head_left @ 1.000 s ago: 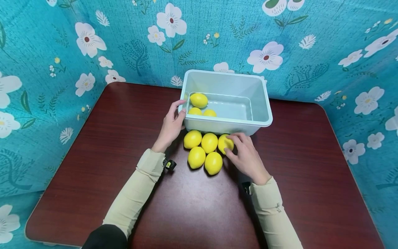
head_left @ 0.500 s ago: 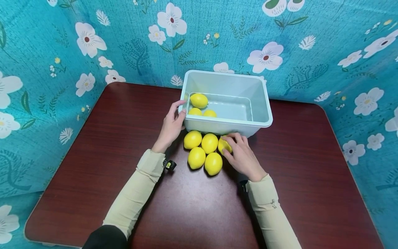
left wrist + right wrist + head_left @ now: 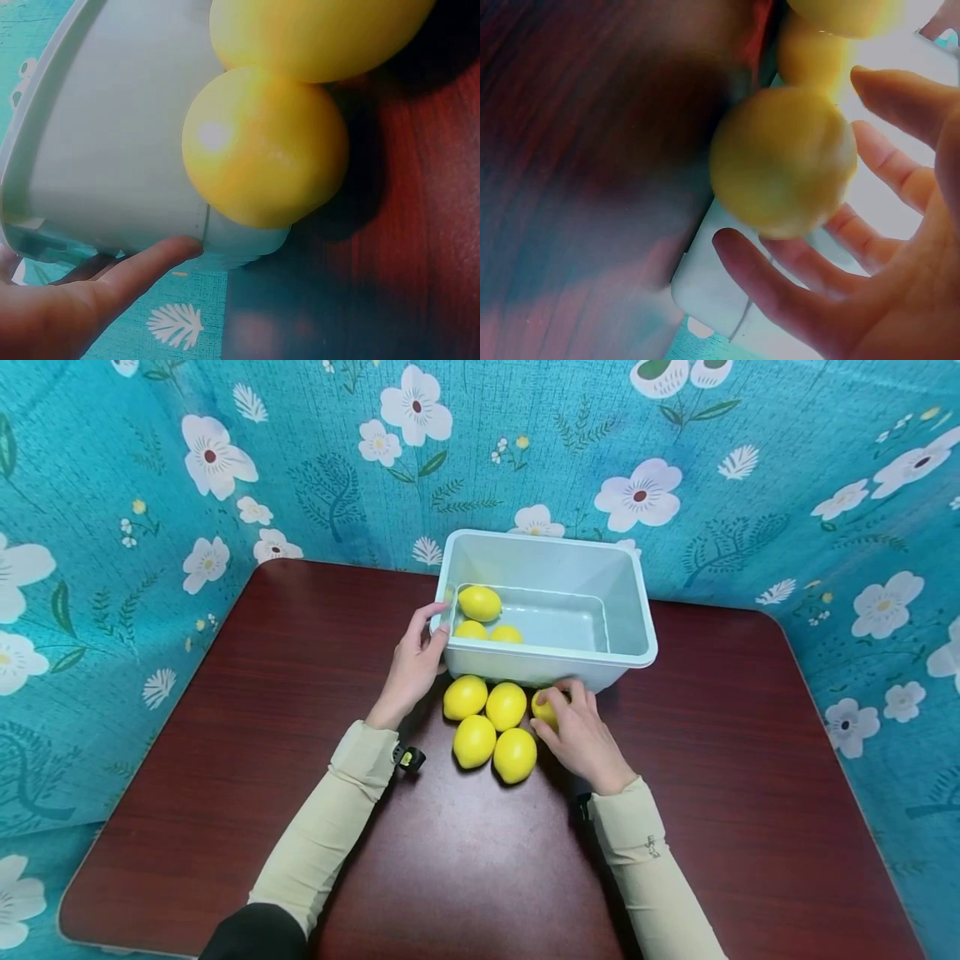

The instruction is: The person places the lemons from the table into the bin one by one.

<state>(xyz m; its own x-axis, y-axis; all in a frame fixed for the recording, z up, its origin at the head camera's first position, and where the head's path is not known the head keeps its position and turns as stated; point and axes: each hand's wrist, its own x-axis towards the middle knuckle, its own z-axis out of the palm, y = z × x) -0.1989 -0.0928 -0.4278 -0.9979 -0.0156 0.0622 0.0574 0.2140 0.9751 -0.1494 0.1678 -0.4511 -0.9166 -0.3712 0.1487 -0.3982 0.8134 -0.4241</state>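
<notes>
A pale blue-grey plastic bin stands at the back of the table, with 3 lemons inside at its left, one of them plainly seen. My left hand grips the bin's left front corner; in the left wrist view its thumb lies against the wall. Several lemons are grouped on the table before the bin. My right hand has its fingers curled round the rightmost lemon, partly covering it in the head view. That lemon sits slightly apart from its neighbour.
Nearer me lie two more lemons, a left one and a right one; another is by the bin's left front. The dark red wooden table has rounded corners. A flowered teal cloth hangs close behind the bin.
My right hand has closed in round the rightmost lemon, which has shifted slightly right, away from its neighbour. The left hand and the bin stay where they were.
</notes>
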